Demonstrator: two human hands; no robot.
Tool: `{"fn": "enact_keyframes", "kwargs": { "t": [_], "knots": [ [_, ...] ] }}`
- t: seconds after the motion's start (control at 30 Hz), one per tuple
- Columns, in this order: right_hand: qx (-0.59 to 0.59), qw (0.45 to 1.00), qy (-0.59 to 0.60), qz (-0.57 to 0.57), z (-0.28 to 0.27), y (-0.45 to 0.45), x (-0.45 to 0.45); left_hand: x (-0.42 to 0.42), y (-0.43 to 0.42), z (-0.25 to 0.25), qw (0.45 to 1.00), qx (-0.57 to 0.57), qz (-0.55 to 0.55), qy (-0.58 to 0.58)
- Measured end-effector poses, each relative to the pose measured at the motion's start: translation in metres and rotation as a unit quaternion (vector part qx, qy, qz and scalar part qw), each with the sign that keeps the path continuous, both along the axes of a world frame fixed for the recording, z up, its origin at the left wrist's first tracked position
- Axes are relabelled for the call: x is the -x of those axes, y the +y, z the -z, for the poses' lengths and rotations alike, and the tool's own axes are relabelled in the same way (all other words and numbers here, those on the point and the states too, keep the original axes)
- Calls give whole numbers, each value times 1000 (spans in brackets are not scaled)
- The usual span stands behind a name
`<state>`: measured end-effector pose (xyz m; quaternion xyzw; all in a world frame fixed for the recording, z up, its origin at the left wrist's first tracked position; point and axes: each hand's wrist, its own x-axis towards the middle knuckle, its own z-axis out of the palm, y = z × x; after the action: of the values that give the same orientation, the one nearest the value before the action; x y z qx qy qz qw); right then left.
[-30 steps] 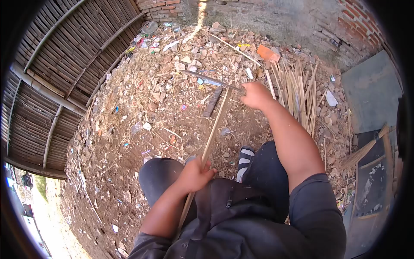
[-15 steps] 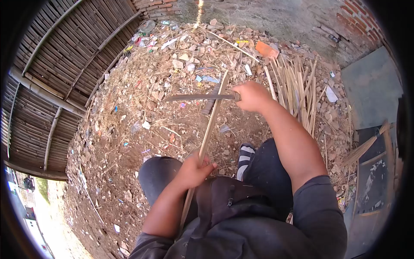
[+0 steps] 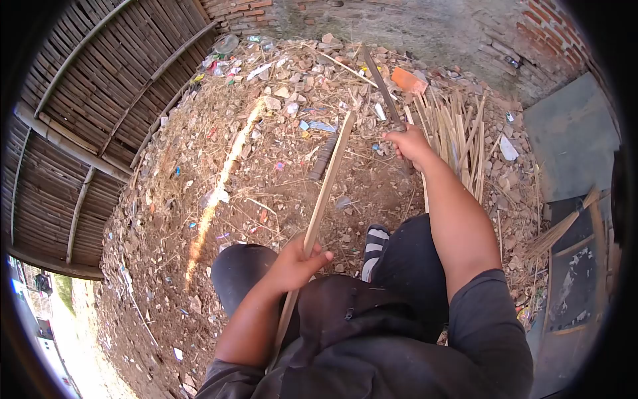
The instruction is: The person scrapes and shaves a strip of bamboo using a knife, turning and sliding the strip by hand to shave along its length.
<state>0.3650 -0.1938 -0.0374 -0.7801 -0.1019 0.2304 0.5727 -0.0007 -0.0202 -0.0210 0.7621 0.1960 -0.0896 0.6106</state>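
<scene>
My left hand [image 3: 299, 265] is closed around a long, pale bamboo strip [image 3: 330, 174]. The strip slants from beside my body up to its far end over the ground. Out to the right, my right hand [image 3: 411, 147] grips the handle of a machete [image 3: 381, 86]. Its dark blade points away from me toward the wall, apart from the strip. A dark, ridged, rod-like piece [image 3: 323, 157] lies on the ground just left of the strip's far part.
A pile of split bamboo strips [image 3: 458, 136] lies right of the machete. Rubble, litter and an orange tile piece [image 3: 409, 80] cover the ground before a brick wall [image 3: 399, 26]. A bamboo fence [image 3: 100, 86] stands left; dark panels [image 3: 571, 133] and a twig broom [image 3: 558, 233] are right.
My right hand has swung the machete off the bamboo strip, to the right, its blade turning from pointing left to pointing away. My left hand and the strip stay nearly still.
</scene>
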Motion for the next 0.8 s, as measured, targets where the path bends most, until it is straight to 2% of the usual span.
{"fn": "enact_keyframes", "kwargs": {
  "t": [0.17,0.3,0.4,0.5,0.53,0.57,0.6,0.67,0.73,0.8],
  "knots": [
    [-121,989,57,-62,-35,25,36,0,1,-15,995,98,5,7],
    [-243,955,115,-126,-51,40,59,2,7,-18,985,169,20,-3],
    [-288,938,121,-153,-59,42,70,0,8,-18,983,174,49,3],
    [-291,938,106,-155,-58,38,69,-1,0,-28,995,98,2,10],
    [-285,941,100,-152,-59,35,68,3,-5,-32,997,-67,-11,-47],
    [-277,944,95,-150,-60,31,67,13,-12,-37,968,-227,-24,-104],
    [-268,947,92,-150,-60,29,67,25,-19,-42,911,-381,-39,-156],
    [-260,952,87,-137,-60,24,65,61,-14,-61,881,-436,-35,-179],
    [-260,953,86,-128,-56,22,61,114,-10,-63,896,-382,-99,-205],
    [-262,954,87,-120,-49,21,54,184,-5,-51,876,-436,-131,-162]
  ]
}}
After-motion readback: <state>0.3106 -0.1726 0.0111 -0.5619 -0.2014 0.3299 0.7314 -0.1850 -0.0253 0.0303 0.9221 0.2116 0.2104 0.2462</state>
